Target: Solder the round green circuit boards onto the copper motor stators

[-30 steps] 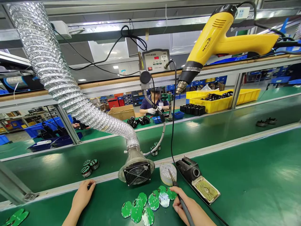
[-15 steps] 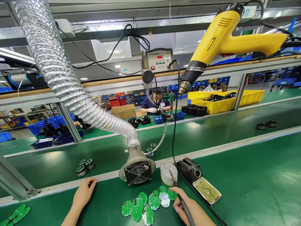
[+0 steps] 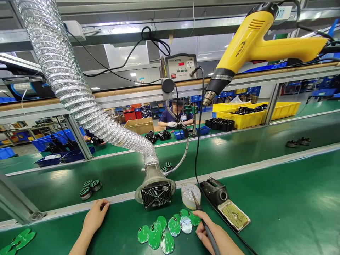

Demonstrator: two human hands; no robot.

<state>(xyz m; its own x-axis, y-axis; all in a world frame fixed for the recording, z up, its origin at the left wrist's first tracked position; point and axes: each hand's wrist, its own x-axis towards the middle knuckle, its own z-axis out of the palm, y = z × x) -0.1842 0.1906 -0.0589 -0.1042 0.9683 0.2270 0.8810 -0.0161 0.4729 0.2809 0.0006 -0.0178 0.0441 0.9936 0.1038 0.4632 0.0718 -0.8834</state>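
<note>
Green boards [image 3: 166, 230] — between fan [image 3: 155, 194] and right hand [image 3: 212, 235].

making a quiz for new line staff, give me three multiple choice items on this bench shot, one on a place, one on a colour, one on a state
1. Where does the fume fan sit?
A. just behind the round green boards
B. inside a yellow bin
C. right of the sponge stand

2. What colour is the heat gun hanging overhead?
A. blue
B. yellow
C. red

3. What is the right hand doing?
A. lying flat and empty
B. gripping the soldering iron
C. lifting a board

Answers: 1 A, the fan stands at the belt's edge right behind the boards. 2 B, its body is plainly yellow. 3 B, the fingers are closed round the iron's handle; the left hand rests at the belt's edge.
</note>
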